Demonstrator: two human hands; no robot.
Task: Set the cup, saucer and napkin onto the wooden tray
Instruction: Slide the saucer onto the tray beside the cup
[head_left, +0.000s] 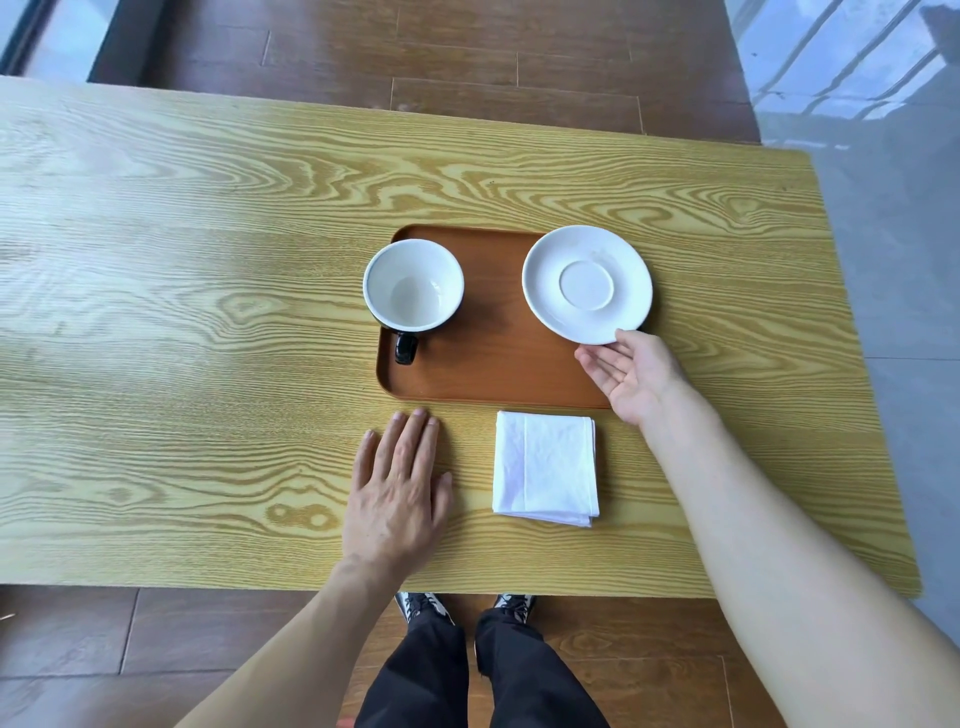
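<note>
A brown wooden tray lies on the table ahead of me. A cup, black outside and white inside, stands on the tray's left part with its handle toward me. A white saucer is over the tray's right end. My right hand is palm up at the saucer's near edge, fingertips touching or just under the rim; I cannot tell whether it grips. A folded white napkin lies on the table just in front of the tray. My left hand rests flat on the table, left of the napkin.
The light wooden table stretches wide to the left and ends at a right edge near the saucer. Dark wood floor lies beyond and below; my legs and shoes show under the near edge.
</note>
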